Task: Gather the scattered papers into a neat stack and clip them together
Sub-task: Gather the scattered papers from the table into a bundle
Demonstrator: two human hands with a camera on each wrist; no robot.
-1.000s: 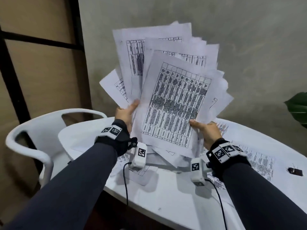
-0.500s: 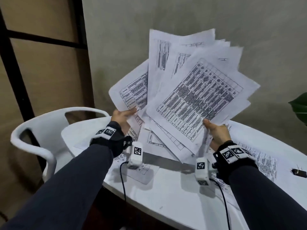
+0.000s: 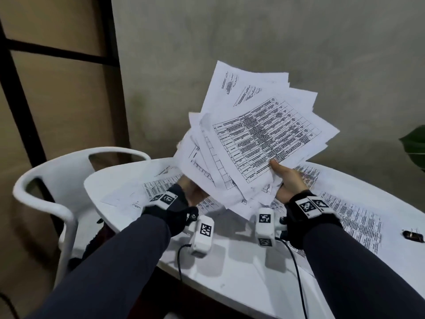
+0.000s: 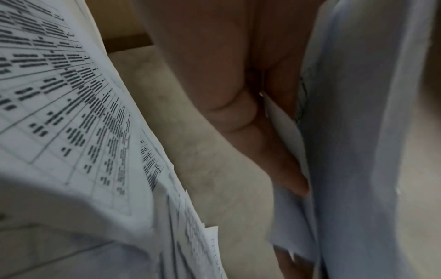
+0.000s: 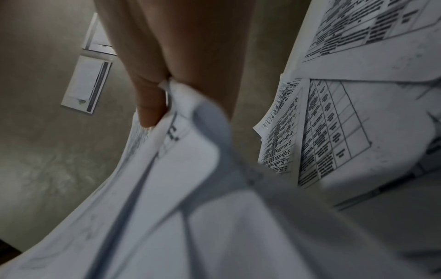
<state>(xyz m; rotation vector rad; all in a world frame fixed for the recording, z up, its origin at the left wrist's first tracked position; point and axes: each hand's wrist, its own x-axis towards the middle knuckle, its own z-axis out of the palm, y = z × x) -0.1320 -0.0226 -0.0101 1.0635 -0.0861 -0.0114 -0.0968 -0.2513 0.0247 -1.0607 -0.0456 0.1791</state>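
I hold a loose, fanned sheaf of printed papers point(image 3: 257, 139) up above the white table point(image 3: 230, 277), tilted to the right. My left hand point(image 3: 193, 192) is under its lower left corner, mostly hidden behind the sheets; the left wrist view shows its fingers point(image 4: 238, 105) gripping sheet edges. My right hand point(image 3: 287, 180) grips the lower right edge with the thumb on the front sheet, and the right wrist view shows its fingers point(image 5: 150, 105) pinching paper. More sheets lie loose on the table point(image 3: 161, 187) point(image 3: 358, 222). A small dark clip point(image 3: 412, 236) lies at the far right.
A white plastic chair point(image 3: 57, 180) stands against the table's left end. A green leaf point(image 3: 414, 146) reaches in at the right edge. A grey wall rises just behind the table. Cables hang from the wrist cameras over the near edge.
The sheaf has swung from upright to leaning right and dropped lower. My left hand has slid right, from the sheaf's left side to beneath it. The right hand keeps its hold.
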